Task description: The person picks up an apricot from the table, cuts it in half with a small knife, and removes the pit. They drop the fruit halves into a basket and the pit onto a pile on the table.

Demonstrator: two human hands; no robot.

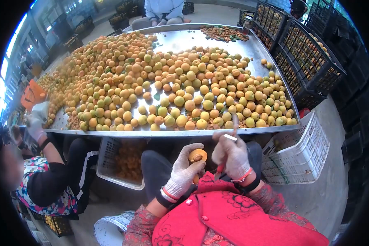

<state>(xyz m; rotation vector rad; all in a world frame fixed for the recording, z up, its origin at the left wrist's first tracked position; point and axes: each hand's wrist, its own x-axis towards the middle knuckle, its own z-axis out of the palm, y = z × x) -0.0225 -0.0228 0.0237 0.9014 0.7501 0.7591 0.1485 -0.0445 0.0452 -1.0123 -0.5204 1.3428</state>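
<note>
My left hand (183, 171), in a whitish knit glove, is closed around a cut apricot (198, 156). The fruit's orange flesh faces up and the brown pit shows in it. Beside it, my gloved right hand (233, 155) is curled in a fist, slightly blurred, around a slim tool with a red end (220, 168) sticking out below the fingers. The tool's working part cannot be made out. Both hands are apart, over my lap, just in front of the metal table (180, 133). A broad heap of whole apricots (180, 98) covers much of that table.
A grey crate (103, 164) with orange fruit pieces stands under the table on the left; a white crate (295, 151) stands right. Black crates (305, 51) of apricots are stacked beyond. Pits (223, 34) lie at the back. A co-worker (49, 176) sits left, another person (164, 10) opposite.
</note>
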